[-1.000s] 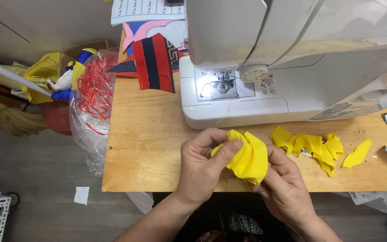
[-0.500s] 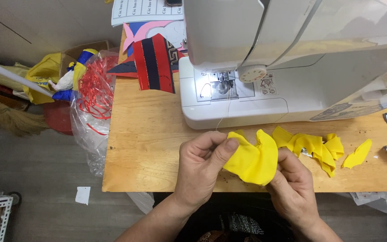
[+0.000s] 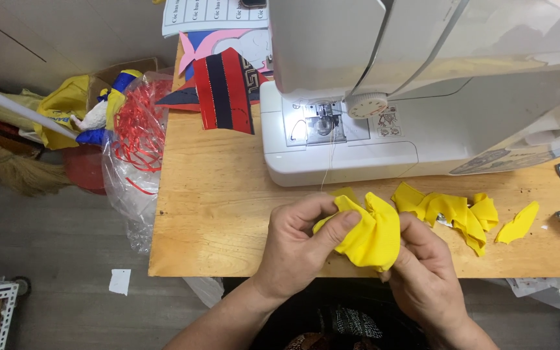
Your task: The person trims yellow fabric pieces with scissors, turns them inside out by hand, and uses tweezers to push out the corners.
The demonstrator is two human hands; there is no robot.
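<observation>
Yellow fabric piece (image 3: 367, 236), bunched into soft folds, held just above the near edge of the wooden table (image 3: 228, 214) in front of the sewing machine (image 3: 422, 97). Left hand (image 3: 299, 249) clenched on its left side, thumb (image 3: 338, 227) pressed flat on the cloth; right hand (image 3: 422, 272) grasping it from below and to the right, fingers largely tucked behind the folds. The step in hand appears to be shaping or turning the piece by hand; a next move would likely call for a firm pinch on both sides while the folds are worked. Further yellow scraps (image 3: 452, 210) lie near, to the right; a red-and-navy striped cloth (image 3: 225, 91) lies beyond, left of the machine. The needle area is small and glare-lit; the piece's true outline is hidden by bunching.
</observation>
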